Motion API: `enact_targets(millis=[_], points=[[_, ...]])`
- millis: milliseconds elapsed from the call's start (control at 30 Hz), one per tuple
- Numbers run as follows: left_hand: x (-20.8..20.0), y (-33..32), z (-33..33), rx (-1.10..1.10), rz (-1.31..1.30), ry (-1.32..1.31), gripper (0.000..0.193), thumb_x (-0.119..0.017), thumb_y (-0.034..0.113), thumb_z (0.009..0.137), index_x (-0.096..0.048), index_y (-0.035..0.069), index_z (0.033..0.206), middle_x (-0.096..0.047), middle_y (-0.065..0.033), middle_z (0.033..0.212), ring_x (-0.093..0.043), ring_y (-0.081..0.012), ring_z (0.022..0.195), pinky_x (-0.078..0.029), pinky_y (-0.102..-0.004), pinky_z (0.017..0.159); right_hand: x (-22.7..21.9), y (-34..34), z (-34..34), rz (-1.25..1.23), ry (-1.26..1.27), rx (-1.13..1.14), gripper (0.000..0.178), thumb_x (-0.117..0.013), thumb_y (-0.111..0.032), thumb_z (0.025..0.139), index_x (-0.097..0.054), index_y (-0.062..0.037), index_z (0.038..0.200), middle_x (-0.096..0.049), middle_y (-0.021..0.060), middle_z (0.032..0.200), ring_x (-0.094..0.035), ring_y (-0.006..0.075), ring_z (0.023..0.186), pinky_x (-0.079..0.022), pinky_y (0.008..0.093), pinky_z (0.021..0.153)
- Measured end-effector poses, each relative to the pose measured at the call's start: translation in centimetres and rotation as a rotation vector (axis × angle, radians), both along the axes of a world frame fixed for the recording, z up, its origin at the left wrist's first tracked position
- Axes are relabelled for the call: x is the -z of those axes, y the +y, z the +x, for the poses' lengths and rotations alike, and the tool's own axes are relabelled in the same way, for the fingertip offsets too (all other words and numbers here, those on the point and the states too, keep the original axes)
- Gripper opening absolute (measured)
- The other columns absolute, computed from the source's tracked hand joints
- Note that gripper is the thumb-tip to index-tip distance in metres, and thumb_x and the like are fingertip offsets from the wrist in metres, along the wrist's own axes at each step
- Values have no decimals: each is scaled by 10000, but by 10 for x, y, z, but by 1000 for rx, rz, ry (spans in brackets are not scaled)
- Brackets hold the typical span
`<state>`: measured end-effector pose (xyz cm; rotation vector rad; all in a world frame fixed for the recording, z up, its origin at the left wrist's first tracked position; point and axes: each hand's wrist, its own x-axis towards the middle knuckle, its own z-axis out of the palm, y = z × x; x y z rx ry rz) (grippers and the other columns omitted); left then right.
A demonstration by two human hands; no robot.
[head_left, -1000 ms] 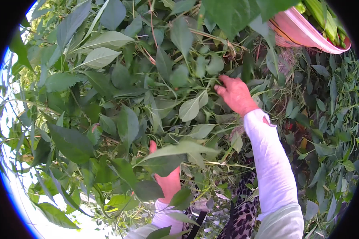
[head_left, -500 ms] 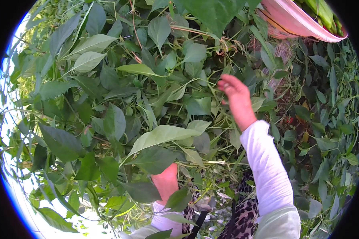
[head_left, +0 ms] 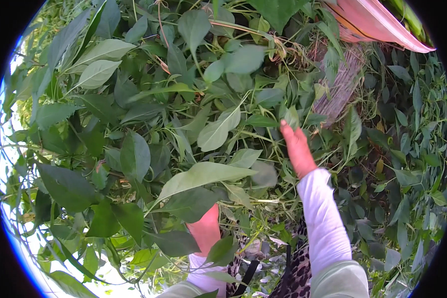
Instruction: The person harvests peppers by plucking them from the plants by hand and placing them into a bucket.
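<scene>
My right hand [head_left: 297, 149] reaches into leafy green plants [head_left: 203, 124] right of the middle. The fingers that show are stretched out and slightly apart, touching a small leaf [head_left: 291, 117]. Nothing held can be seen, and the other fingertips are hidden. Lower down, my left hand [head_left: 204, 232] is among the stems near my body. A large dark leaf [head_left: 189, 203] covers its fingers, so whether it grips anything does not show.
A pink basin [head_left: 370, 25] holding long green peppers [head_left: 407, 17] is at the upper right. Dry straw-coloured ground [head_left: 340, 88] shows below it. More plants [head_left: 412, 149] line the right side. A broad pale leaf [head_left: 201, 179] hangs above my left hand.
My right hand has moved down a little and its bent fingers have straightened among the leaves. Leaves near it have shifted. My left hand has barely moved.
</scene>
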<state>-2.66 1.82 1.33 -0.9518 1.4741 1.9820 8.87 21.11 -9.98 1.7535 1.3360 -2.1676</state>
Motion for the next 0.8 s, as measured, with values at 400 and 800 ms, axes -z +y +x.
enact_targets(millis=[400,800], points=[[-19,28,2,334,-83,50,438,-578,343,913,-517,93,1268,-589,-78,1229,-536,-234,1148,-425,-446,981,-105,-55,-43,6,436,-162,475,-557,-95,825,-425,40,1261,-546,168,1159,-538,279,1060,-430,361,920],[-42,36,33,588,-192,244,368,-511,289,938,-516,47,1216,-584,-91,1167,-549,-205,1053,-438,-383,918,-165,-67,-45,361,127,-702,714,-430,-545,853,-378,-96,1406,-284,126,1508,-165,405,1402,-64,653,1081]])
